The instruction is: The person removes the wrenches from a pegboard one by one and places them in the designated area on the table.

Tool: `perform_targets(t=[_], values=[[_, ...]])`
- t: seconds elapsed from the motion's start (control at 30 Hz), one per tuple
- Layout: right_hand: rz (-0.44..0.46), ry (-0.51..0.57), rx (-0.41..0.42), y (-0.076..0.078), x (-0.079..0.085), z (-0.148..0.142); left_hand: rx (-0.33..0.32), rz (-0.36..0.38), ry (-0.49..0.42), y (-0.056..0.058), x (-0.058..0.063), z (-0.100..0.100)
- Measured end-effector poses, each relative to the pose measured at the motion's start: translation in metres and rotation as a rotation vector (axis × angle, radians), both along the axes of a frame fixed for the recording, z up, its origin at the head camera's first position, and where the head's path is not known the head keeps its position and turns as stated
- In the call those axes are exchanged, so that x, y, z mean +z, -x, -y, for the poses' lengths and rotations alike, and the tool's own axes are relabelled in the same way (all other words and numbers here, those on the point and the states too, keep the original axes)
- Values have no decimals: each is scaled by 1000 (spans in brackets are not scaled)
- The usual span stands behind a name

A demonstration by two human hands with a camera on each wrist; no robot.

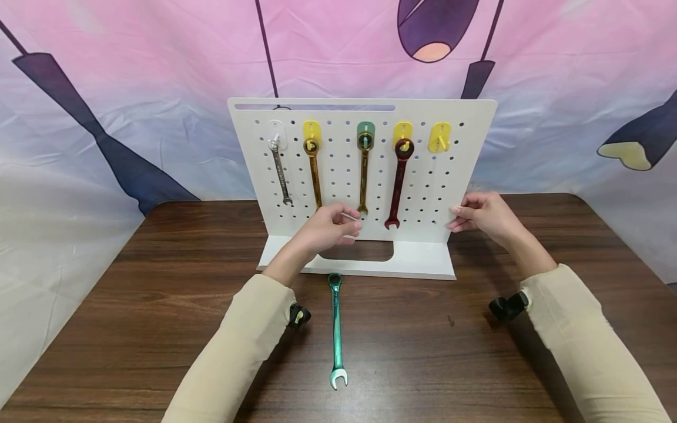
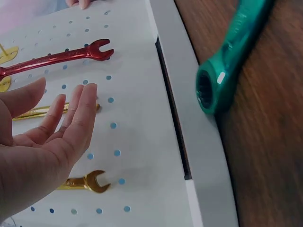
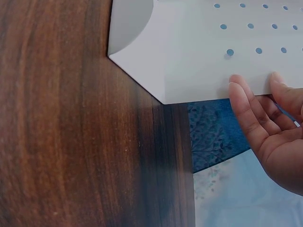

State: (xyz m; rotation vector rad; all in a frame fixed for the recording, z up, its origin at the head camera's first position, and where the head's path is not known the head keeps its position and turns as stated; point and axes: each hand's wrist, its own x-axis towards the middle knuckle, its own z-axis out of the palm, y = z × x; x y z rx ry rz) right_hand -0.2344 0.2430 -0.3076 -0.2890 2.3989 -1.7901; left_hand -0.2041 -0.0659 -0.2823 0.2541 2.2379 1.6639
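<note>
Left fingers (image 2: 79, 125) extend empty, right fingers (image 3: 246, 109) grip the pegboard (image 1: 339, 179); only head view shows its green hook (image 1: 371, 127).

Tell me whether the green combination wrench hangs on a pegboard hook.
No, the green combination wrench lies on the table before the white pegboard.

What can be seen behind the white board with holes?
Behind the board, a printed cloth shows above and beside it. Anything directly behind the board is covered.
</note>
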Motion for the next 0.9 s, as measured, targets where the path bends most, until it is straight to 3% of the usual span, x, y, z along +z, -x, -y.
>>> perform_targets(t=[0.37, 0.9], values=[[12, -20, -3, -2, 2, 0, -3, -50, -9, 6, 5, -14], [10, -18, -2, -1, 2, 0, 4, -165, 19, 14, 21, -35]])
